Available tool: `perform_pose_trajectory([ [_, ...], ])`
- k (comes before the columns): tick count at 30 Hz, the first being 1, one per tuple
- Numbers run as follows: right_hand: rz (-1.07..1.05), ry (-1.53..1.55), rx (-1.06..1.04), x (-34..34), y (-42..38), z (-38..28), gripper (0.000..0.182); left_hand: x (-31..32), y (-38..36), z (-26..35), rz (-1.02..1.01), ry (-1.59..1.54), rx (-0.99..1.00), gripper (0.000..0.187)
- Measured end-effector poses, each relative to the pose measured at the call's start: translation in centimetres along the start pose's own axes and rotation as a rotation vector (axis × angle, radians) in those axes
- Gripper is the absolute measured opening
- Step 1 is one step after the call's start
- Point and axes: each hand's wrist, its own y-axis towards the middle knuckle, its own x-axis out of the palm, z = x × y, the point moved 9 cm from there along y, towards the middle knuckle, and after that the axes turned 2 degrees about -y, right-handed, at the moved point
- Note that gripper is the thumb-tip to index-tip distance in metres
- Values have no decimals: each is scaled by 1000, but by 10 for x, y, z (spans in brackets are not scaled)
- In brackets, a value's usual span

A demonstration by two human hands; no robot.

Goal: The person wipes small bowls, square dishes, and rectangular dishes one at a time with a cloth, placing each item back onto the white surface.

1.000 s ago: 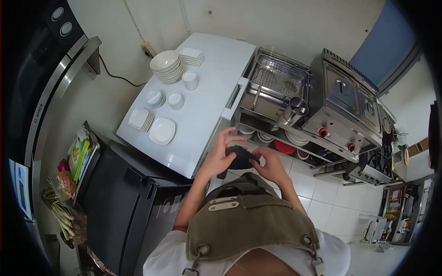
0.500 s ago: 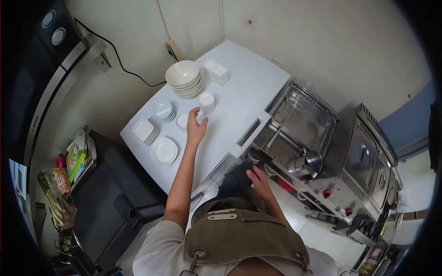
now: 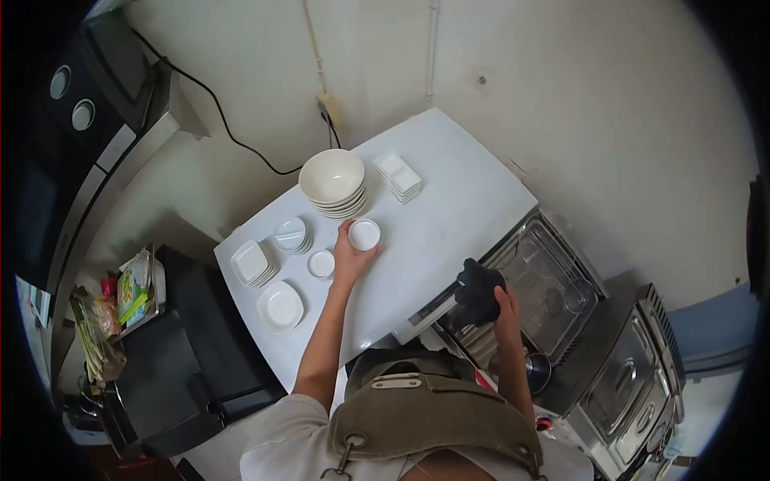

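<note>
My left hand (image 3: 350, 263) is wrapped around a small white round cup (image 3: 365, 235) on the white tabletop (image 3: 473, 188), thumb and fingers on opposite sides. Just left of my wrist sits another small white cup (image 3: 322, 264). Over the right edge of the table, my right hand (image 3: 508, 317) grips a bunched black cloth (image 3: 479, 295). Behind the held cup rises a stack of large cream bowls (image 3: 332, 178). To the left are stacked small round dishes (image 3: 290, 233), stacked square dishes (image 3: 249, 261) and a shallow white dish (image 3: 281, 307).
A stack of white rectangular dishes (image 3: 397, 175) stands toward the back. Right of the table are a wire basket in a metal unit (image 3: 553, 297) and a steel appliance (image 3: 634, 385). A tray of packets (image 3: 140, 293) and a black surface (image 3: 160, 361) lie at left.
My left hand has closed around the cup it was reaching beside. My right hand has risen with the black cloth from near my waist to the table's right edge. The view has shifted.
</note>
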Motion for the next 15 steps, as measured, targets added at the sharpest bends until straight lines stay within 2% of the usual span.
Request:
perform_pose_trajectory([
  [2,-166,194,-87,27,12,-9,39,-6,-7,7,-11,-122,-34,78],
  [3,-181,195,-87,35,18,-8,39,-9,-12,15,-21,-223,-46,75],
  [5,-345,424,-67,62,23,-8,34,-10,-23,22,-55,-310,-1,76],
  [6,-356,428,-64,71,25,-8,34,-9,-27,29,-101,-404,47,76],
  [8,-345,499,-28,85,24,-7,39,-15,-39,52,-156,-396,13,79],
  [10,-294,474,-17,96,19,-16,38,-16,-51,74,-290,-525,-42,85],
  [11,-302,392,-85,102,17,-24,31,-21,-55,83,-333,-533,-19,94],
  [12,-307,313,-150,107,13,-29,25,-28,-58,86,-326,-526,-24,94],
  [13,-314,316,-145,111,11,-29,25,-30,-63,92,-400,-587,-40,97],
  [15,-401,-230,-404,131,0,-49,22,-34,-69,102,-490,-706,-30,104],
])
